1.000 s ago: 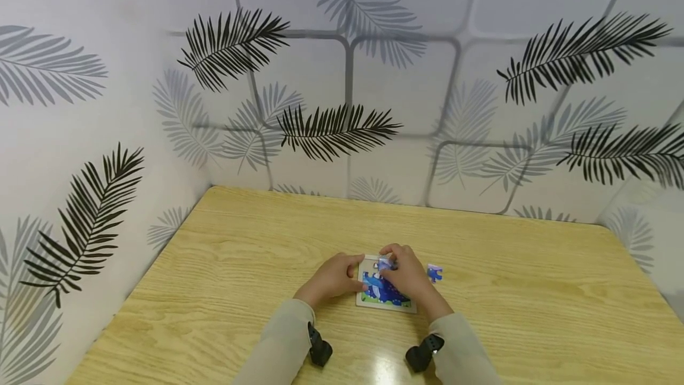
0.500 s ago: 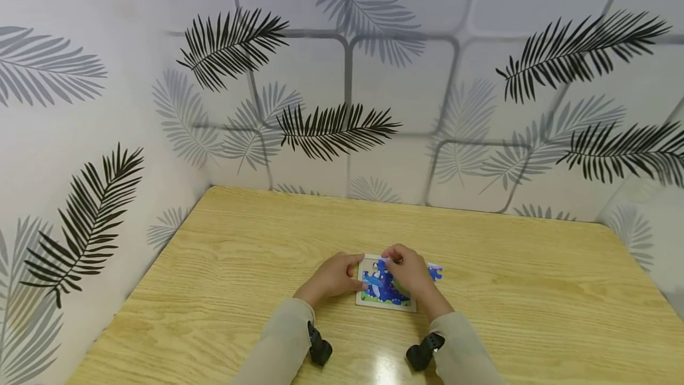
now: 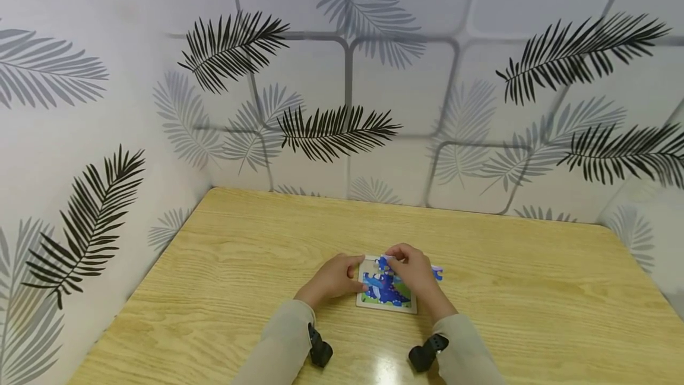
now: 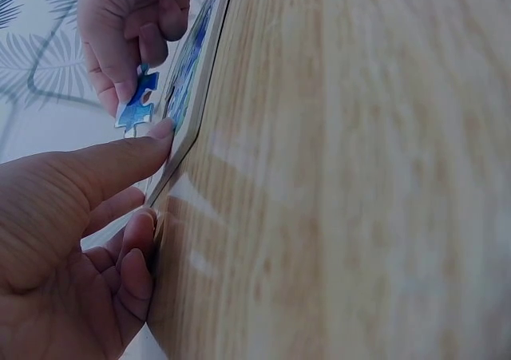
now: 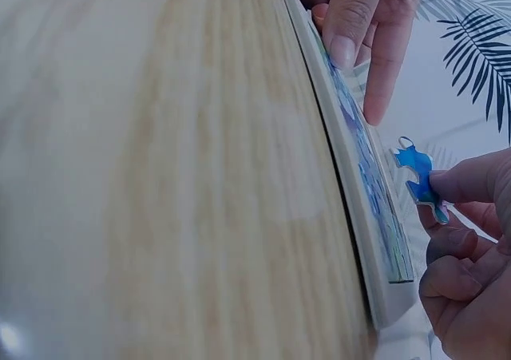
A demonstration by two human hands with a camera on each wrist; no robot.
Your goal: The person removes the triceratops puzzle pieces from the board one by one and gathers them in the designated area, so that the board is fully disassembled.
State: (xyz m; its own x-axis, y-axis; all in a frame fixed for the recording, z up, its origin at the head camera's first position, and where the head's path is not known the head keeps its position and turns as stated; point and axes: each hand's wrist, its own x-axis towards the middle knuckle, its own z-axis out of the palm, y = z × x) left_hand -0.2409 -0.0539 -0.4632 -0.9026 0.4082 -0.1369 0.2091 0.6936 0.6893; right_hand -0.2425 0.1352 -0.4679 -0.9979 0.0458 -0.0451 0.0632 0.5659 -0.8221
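Right hand (image 3: 414, 272): thumb and fingers pinch a blue puzzle piece (image 5: 421, 178), held just above the far part of the puzzle board (image 3: 386, 290). Left hand (image 3: 332, 278): thumb extended, tip on the board's left edge, fingers curled against the wooden table (image 3: 240, 254). A loose piece (image 3: 437, 272) lies just right of the board.
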